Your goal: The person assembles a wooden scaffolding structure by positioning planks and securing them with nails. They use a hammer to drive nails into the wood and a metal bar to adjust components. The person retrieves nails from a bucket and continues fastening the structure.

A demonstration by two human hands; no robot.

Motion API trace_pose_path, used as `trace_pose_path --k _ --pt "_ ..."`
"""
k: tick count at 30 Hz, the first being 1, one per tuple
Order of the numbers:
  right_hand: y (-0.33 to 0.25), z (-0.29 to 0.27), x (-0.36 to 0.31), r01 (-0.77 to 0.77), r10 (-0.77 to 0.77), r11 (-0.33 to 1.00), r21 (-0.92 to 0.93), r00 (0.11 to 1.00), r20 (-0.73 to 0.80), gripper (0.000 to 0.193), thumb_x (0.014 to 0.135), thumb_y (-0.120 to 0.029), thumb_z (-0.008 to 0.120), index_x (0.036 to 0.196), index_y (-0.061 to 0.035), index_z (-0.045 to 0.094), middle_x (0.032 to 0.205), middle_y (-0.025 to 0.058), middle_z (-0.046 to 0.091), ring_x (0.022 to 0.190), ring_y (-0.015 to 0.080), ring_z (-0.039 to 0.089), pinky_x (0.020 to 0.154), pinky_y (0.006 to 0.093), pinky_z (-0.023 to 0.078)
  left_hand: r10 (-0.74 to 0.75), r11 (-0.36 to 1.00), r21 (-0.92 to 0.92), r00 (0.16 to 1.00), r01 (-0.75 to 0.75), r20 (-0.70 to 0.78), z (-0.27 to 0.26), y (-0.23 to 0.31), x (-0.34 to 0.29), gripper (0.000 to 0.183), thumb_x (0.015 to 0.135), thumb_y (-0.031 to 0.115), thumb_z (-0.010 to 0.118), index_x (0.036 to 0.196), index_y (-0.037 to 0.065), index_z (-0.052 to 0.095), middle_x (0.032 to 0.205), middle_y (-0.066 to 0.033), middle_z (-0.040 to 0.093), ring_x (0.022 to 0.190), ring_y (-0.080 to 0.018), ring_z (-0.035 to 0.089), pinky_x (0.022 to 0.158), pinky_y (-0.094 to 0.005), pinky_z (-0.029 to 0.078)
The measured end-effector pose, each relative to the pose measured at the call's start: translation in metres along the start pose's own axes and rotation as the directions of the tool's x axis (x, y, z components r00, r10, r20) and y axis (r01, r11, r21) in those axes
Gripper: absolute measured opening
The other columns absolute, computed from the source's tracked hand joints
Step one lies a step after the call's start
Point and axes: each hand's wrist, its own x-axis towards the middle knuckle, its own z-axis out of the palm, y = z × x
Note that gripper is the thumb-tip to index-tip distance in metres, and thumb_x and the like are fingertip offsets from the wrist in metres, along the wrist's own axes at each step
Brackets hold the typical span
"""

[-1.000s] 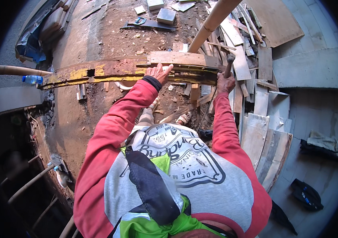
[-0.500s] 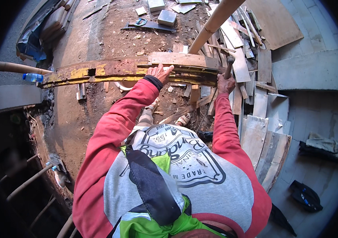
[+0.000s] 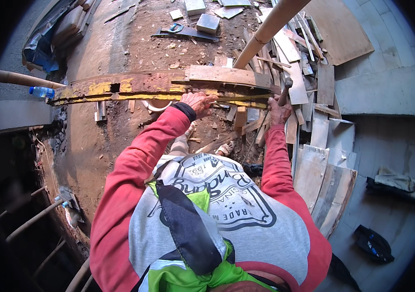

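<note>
Long, weathered beam with flaking yellow paint (image 3: pixel 141 85), lying crosswise
Dark-headed hammer (image 3: pixel 285 90), held tilted near the beam's right end

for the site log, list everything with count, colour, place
beam: one, yellow and reddish, across centre
pale board: one, light brown, along beam's right half
hammer: one, dark, right of centre
handsaw: one, dark, blue handle, top centre
blocks: two, grey, top
bottle: one, clear and blue, beam's left end
bamboo poles: several, tan, upper right and left
scrap boards: many, brown and grey, right
bundles: several, dark, lower right
shirt: one, grey and red, lower centre
left hand: one, red sleeve, fingers at beam's near edge
right hand: one, red sleeve, fingers around hammer
</note>
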Motion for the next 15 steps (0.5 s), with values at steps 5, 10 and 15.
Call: trace_pose_path --k 5,10,15 --pt "-0.025 -0.014 -0.012 0.010 -0.018 0.996 0.084 0.995 0.094 0.008 0.081 -0.003 0.074 0.084 -0.0037 0.067 0.073 0.0043 0.067 0.060 0.0125 0.061 0.058 0.0271 0.051 -0.011 1.000 -0.006 0.999 0.011 0.050 0.006 -0.003 -0.010 0.065 0.078 0.033 0.072 0.141 0.030 0.053 0.105 -0.0131 0.071 0.088 -0.0368 0.071 0.070 -0.0487 0.056" --pt "-0.056 0.000 -0.039 -0.071 -0.004 0.948 0.309 0.972 0.237 0.010 0.081 -0.003 0.077 0.082 -0.0056 0.067 0.075 0.0025 0.066 0.067 0.0119 0.062 0.066 0.0282 0.052 -0.089 0.990 -0.119 0.993 0.080 -0.077 0.003 -0.015 -0.024 0.099 0.079 0.034 0.077 0.158 0.021 0.018 0.117 -0.0194 0.070 0.093 -0.0427 0.070 0.078 -0.0525 0.056" --pt "-0.078 0.060 -0.096 -0.038 -0.055 0.986 0.160 0.842 0.536 0.010 0.080 -0.005 0.077 0.085 -0.0071 0.069 0.078 -0.0012 0.065 0.071 0.0109 0.062 0.068 0.0271 0.051 0.013 0.973 -0.228 0.989 -0.046 -0.146 -0.007 0.000 -0.039 0.107 0.079 0.046 0.079 0.158 0.015 0.014 0.121 -0.0213 0.069 0.102 -0.0436 0.068 0.083 -0.0512 0.056"
